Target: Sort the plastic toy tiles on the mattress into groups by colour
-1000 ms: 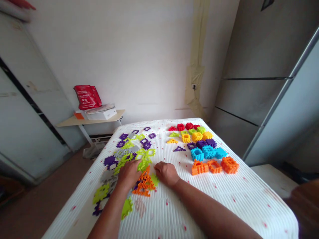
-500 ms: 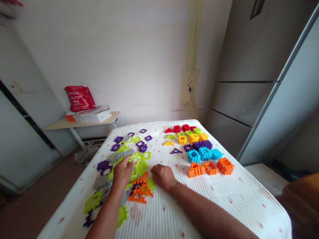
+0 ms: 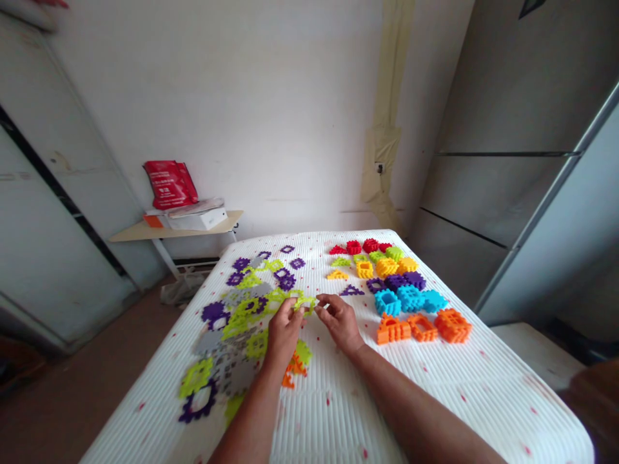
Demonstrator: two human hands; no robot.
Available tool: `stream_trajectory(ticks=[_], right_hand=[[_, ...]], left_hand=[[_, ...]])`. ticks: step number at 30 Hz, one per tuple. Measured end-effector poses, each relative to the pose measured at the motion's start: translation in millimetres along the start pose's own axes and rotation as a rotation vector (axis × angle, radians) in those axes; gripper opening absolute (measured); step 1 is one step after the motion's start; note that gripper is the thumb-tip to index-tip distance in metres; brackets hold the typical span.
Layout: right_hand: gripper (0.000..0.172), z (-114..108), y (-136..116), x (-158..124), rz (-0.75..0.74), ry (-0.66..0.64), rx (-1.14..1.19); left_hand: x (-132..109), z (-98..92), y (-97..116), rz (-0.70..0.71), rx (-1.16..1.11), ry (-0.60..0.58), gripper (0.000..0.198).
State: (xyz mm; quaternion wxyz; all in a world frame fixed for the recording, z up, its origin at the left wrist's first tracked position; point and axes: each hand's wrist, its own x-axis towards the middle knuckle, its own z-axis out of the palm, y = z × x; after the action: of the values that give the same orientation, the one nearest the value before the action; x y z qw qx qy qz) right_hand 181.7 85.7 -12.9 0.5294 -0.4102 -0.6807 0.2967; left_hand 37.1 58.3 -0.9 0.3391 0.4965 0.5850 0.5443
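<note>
Left hand [image 3: 284, 328] was over the loose pieces half a second ago; now it's swung right and has a lime-green toothed frame [image 3: 305, 299] pinched, thumb against fingers, no visible gap. Right hand [image 3: 342, 324] was resting curled on the tabletop [image 3: 338, 412]; now it's turned toward the frame, thumb and index just beside the frame's right end. Can't tell if it has contact or grip.

Frame sits in front of the hands, around mid-tabletop, between the left-side spread and the right-side stacks. Looks lifted, but clearance off the surface isn't readable.

My read: work has gone from feeling through the spread to handling one piece, left hand doing the holding.

Spread along the left edge: grey plates [image 3: 242, 377], purple frame [image 3: 209, 401] toward the near-left corner, more purple and green toward the far edge. Small orange pieces [image 3: 296, 366] by the left forearm, more covered by it than before.

Stacks near the right edge, far to near: red [image 3: 371, 245], yellow [image 3: 386, 267], purple [image 3: 396, 281], blue [image 3: 410, 298], orange [image 3: 453, 325]. No visible change there; apparent shift is just head motion. Both hands are clear of them.
</note>
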Motion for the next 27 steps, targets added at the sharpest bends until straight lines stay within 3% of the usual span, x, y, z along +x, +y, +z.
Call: stream_trajectory(ticks=[4, 8, 12, 18, 27], right_hand=[[0.019, 0, -1, -1, -0.011, -0.026, -0.040], [0.009, -1, -4, -2, -0.047, -0.011, -0.126], [0.009, -3, -9, -4, -0.147, -0.007, -0.186], [0.011, -4, -9, -6, -0.248, -0.098, -0.260], [0.014, 0, -10, -10, -0.369, -0.200, -0.271]], left_hand=[[-2, -1.0, -7, 0.147, 0.115, -0.036, 0.030], [-5, -6.4, -3, 0.196, 0.185, -0.082, 0.031], [-6, -11.3, 6, 0.115, 0.043, -0.054, 0.044], [-4, -14.8, 9, -0.087, -0.168, -0.072, 0.048], [4, -20.3, -5, -0.086, -0.349, -0.003, 0.055]])
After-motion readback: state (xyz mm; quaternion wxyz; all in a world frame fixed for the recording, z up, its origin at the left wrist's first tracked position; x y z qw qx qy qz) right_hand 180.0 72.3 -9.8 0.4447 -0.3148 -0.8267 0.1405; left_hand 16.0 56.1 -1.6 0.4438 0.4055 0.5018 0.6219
